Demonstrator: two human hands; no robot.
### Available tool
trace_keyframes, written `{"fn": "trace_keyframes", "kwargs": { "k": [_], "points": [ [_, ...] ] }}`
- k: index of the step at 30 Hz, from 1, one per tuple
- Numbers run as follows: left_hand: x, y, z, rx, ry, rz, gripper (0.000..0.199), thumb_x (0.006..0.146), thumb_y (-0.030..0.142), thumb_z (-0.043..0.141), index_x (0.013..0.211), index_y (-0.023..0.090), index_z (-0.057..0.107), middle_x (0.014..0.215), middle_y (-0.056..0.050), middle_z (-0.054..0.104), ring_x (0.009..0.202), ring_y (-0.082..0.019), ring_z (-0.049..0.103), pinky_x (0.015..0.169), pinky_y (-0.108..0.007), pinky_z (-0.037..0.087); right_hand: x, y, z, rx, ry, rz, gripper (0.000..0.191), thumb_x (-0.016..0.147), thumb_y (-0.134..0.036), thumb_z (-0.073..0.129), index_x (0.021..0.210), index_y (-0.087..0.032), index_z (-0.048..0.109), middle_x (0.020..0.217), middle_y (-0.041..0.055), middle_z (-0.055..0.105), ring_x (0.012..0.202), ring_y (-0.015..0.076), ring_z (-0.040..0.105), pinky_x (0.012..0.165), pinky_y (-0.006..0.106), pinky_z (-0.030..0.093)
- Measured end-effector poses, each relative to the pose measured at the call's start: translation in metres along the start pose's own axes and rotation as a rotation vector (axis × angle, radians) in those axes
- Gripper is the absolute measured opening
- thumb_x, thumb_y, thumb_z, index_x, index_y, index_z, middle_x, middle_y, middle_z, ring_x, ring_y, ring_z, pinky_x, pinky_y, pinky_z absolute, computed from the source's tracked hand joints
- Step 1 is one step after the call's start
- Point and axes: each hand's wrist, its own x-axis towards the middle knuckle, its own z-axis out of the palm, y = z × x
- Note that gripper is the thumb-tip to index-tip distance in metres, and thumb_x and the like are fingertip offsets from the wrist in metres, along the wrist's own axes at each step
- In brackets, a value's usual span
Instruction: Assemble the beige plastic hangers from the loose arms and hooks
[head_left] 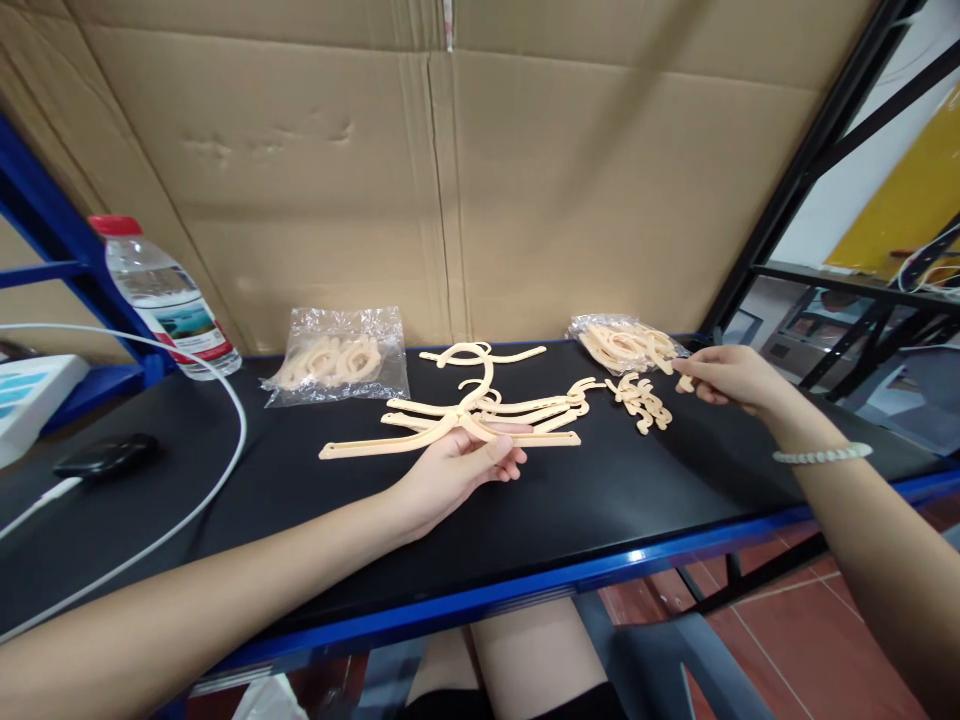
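Observation:
My left hand [469,462] is closed around the middle of a cream plastic hanger [390,442], its hook pointing up and its two arms spread level above the table. Just behind it lie more cream hangers [536,412] in an overlapping stack, and another hanger [517,355] rests farther back. Off to the right, my right hand [724,380] pinches a small cream plastic piece [684,383] between its fingertips. Beside it is a loose pile of small curved cream pieces [643,402]. A clear bag of cream parts [619,343] lies right behind that pile.
Another clear bag of cream parts [337,360] lies at the back left. A water bottle [176,300] with a red cap stands at the left, near a black device [105,455] and a white cable [241,420]. Cardboard [300,180] walls the back of the black table [600,510].

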Motion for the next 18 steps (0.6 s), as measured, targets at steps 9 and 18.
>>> {"fn": "trace_keyframes", "kwargs": {
  "k": [9, 18],
  "points": [
    [-0.001, -0.001, 0.002, 0.017, 0.017, 0.014, 0.031, 0.074, 0.036, 0.08, 0.096, 0.015, 0.076, 0.082, -0.004, 0.067, 0.074, -0.013, 0.058, 0.073, -0.029, 0.044, -0.041, -0.019, 0.055, 0.312, -0.14, -0.152, 0.041, 0.053, -0.042, 0.09, 0.076, -0.019, 0.065, 0.078, 0.005, 0.071, 0.066, 0.0157, 0.069, 0.061, 0.023, 0.058],
    [-0.003, -0.001, -0.005, 0.105, 0.102, 0.033, 0.034, 0.072, 0.039, 0.08, 0.095, 0.014, 0.075, 0.085, -0.005, 0.069, 0.075, -0.015, 0.06, 0.075, -0.03, 0.045, -0.084, -0.03, 0.116, 0.601, -0.424, -0.169, 0.019, 0.071, -0.031, 0.081, 0.075, -0.019, 0.067, 0.092, 0.004, 0.07, 0.078, 0.0137, 0.065, 0.056, 0.019, 0.053]
  ]
}}
